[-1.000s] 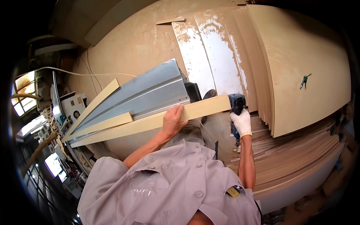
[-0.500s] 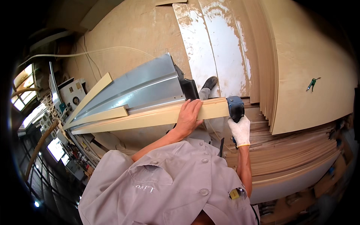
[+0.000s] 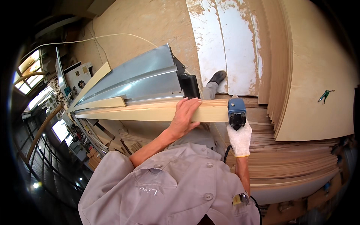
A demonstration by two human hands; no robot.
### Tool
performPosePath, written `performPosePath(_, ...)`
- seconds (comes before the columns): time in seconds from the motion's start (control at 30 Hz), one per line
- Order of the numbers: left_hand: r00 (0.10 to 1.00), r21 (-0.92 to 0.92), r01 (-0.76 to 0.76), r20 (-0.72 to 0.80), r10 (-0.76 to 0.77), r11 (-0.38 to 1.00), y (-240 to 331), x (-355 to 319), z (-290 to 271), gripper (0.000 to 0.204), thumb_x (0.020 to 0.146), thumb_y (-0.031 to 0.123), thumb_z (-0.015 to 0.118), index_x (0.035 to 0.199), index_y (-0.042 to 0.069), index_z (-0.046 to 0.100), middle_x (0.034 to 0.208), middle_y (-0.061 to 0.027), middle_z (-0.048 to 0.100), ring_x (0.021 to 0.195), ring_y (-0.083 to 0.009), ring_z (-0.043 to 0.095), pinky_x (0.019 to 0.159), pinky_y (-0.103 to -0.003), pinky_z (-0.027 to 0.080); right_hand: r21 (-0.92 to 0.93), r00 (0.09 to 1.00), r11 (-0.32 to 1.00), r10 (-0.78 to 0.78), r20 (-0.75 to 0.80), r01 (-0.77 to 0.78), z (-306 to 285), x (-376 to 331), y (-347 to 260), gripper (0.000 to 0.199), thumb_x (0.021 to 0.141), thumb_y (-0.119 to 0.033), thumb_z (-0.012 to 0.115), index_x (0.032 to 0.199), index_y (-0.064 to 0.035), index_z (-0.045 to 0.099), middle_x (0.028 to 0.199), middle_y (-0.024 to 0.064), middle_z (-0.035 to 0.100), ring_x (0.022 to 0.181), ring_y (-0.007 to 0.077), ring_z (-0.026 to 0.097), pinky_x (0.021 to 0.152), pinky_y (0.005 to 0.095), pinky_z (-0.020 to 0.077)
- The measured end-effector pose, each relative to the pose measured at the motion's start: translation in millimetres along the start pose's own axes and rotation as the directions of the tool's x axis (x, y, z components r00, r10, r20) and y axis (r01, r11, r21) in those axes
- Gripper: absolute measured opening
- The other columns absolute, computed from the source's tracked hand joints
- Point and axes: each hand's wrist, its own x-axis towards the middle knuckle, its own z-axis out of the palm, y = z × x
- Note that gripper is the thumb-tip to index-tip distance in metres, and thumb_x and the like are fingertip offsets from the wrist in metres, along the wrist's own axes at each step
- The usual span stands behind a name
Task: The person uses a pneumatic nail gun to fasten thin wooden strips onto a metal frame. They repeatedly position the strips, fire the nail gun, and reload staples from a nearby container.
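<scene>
My bare left hand (image 3: pixel 183 116) rests across a long bundle of pale wooden strips (image 3: pixel 150 114), its fingers bent over the far edge and its thumb on the near face. The white-gloved right hand (image 3: pixel 240 138) grips a blue power tool (image 3: pixel 237 109) with a black end. That tool is up against the bundle's right end; its working part is hidden, so its exact kind cannot be told. A shorter loose strip (image 3: pixel 108 102) lies along the bundle's far side, beside a grey metal machine table (image 3: pixel 138 80).
Tall stacks of thin wooden sheets (image 3: pixel 279 75) stand at the right, with a small green-handled tool (image 3: pixel 326 96) on top. Another sheet stack (image 3: pixel 292 161) is nearer me. A pale hose (image 3: pixel 97 36) runs behind the metal table. White-smeared panels (image 3: pixel 225 41) cover the floor ahead.
The blue tool has come slightly nearer to me at the bundle's end, still in my right hand. My left hand stays on the strips, a little further left. The whole view has shifted slightly.
</scene>
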Motion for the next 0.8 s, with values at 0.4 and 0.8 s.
performPosePath(0.4, 1.000, -0.005, 0.000, 0.021, 0.000, 1.000, -1.6, -1.3, -0.9, 0.098, 0.057, 0.006, 0.093, 0.145, 0.002, 0.049, 0.148, -0.0137, 0.058, 0.139, -0.0309, 0.052, 0.120, -0.052, 0.033, -0.073, 0.999, 0.997, 0.039, 0.017, -0.038, 3.1, 14.6, -5.5, 0.033, 0.081, -0.006, 0.069, 0.113, 0.0017, 0.069, 0.092, 0.0173, 0.074, 0.085, 0.0241, 0.072, 0.081, 0.0366, 0.0545)
performPosePath(0.8, 1.000, -0.041, 0.001, -0.017, -0.002, 0.999, -3.3, -1.6, 1.7, 0.097, 0.056, 0.006, 0.093, 0.144, 0.003, 0.051, 0.148, -0.0133, 0.058, 0.139, -0.0303, 0.054, 0.117, -0.050, 0.034, -0.075, 0.991, 0.997, 0.011, -0.131, -0.021, 18.8, 7.9, -3.6, 0.035, 0.079, -0.001, 0.067, 0.114, 0.0012, 0.068, 0.092, 0.0164, 0.074, 0.085, 0.0237, 0.072, 0.083, 0.0350, 0.0539)
